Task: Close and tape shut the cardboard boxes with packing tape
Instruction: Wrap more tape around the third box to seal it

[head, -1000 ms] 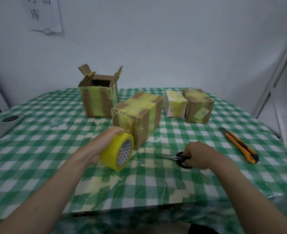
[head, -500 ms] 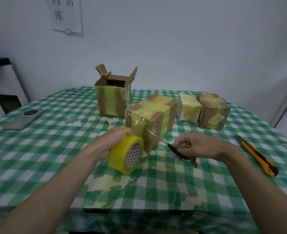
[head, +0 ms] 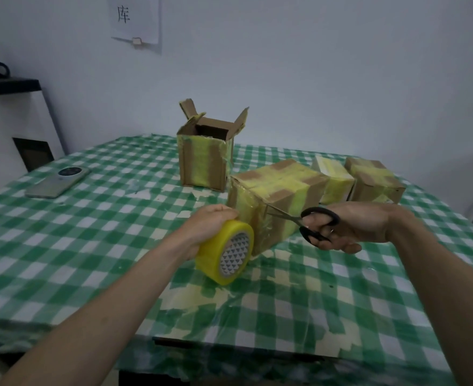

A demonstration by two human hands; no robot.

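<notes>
Scissors [head: 307,218] now raised from table to taped box [head: 280,196] edge.

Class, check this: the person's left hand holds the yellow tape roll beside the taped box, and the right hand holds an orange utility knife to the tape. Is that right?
Not quite. The head view shows the right hand holding black scissors, not an orange utility knife. The rest stands: the left hand holds the yellow tape roll beside the taped box.

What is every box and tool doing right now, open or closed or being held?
back box: flaps open
near box: closed, taped
two small boxes: closed, taped
tape roll: held by left hand
scissors: held by right hand, blades at near box
phone: lying flat
</notes>
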